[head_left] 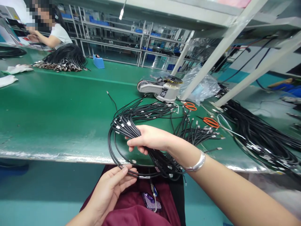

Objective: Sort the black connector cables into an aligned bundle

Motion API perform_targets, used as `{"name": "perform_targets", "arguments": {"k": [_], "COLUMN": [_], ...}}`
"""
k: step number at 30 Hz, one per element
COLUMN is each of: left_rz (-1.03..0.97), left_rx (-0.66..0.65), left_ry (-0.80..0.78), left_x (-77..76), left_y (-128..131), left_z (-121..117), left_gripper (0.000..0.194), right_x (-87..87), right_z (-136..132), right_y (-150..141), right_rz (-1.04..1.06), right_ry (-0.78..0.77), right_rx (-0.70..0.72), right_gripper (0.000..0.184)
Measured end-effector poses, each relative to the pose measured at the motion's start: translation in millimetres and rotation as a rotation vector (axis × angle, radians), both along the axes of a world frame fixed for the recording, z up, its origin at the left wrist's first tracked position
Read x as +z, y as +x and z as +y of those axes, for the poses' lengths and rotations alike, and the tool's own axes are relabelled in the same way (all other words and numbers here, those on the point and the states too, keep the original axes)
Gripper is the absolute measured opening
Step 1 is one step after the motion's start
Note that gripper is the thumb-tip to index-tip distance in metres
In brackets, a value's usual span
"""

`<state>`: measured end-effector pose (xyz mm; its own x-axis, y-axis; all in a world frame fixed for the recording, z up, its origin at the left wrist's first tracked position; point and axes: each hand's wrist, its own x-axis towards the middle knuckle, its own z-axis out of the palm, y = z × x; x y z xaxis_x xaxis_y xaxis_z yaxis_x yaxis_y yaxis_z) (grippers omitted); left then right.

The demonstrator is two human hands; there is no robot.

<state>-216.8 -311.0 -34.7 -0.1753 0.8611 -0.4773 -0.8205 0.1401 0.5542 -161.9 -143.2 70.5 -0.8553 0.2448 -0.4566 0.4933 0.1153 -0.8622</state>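
Note:
My right hand (150,138) is closed around a thick bundle of black cables (131,122) that loops over the front edge of the green table (58,103). A silver bracelet sits on that wrist. My left hand (113,185) is below the table edge, over my lap, with thumb and fingers pinching one coiled black cable (113,153) near its metal connector. More cable ends with metal plugs (199,128) fan out to the right of my right hand.
A tape dispenser machine (162,88) stands behind the bundle, with two orange scissors (190,106) (211,121) to its right. Another pile of black cables (258,135) lies at the right. A co-worker (54,34) sits at the far left by a cable heap (63,58).

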Motion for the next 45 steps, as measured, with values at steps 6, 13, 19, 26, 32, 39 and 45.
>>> {"name": "perform_targets", "arguments": {"k": [6,13,19,26,32,39,45], "left_rz": [-0.007,0.077,0.176,0.218,0.279,0.278,0.319], "left_rx": [0.06,0.095,0.132,0.122,0.193,0.227,0.199], "left_ry": [-0.058,0.049,0.055,0.084,0.081,0.117,0.144], "left_x": [13.8,36.7,46.5,44.6,41.4,35.7,37.5], "left_y": [6,-3,-18,-24,-33,-38,-31], "left_z": [0,9,21,27,32,39,44], "left_gripper": [0.022,0.022,0.016,0.027,0.025,0.023,0.024], "right_x": [-6.3,-5.2,-6.1,-1.6,5.7,13.9,-0.4], "right_z": [-2,-3,-3,-1,4,4,-1], "right_y": [0,2,3,5,9,13,3], "right_rz": [-0.009,-0.006,-0.003,0.021,-0.077,-0.1,0.001], "right_ry": [0.027,0.101,0.139,0.083,0.178,0.291,0.228], "right_rx": [0.021,0.118,0.181,0.169,0.191,0.073,0.029], "right_gripper": [0.021,0.027,0.024,0.015,0.025,0.017,0.023]}}
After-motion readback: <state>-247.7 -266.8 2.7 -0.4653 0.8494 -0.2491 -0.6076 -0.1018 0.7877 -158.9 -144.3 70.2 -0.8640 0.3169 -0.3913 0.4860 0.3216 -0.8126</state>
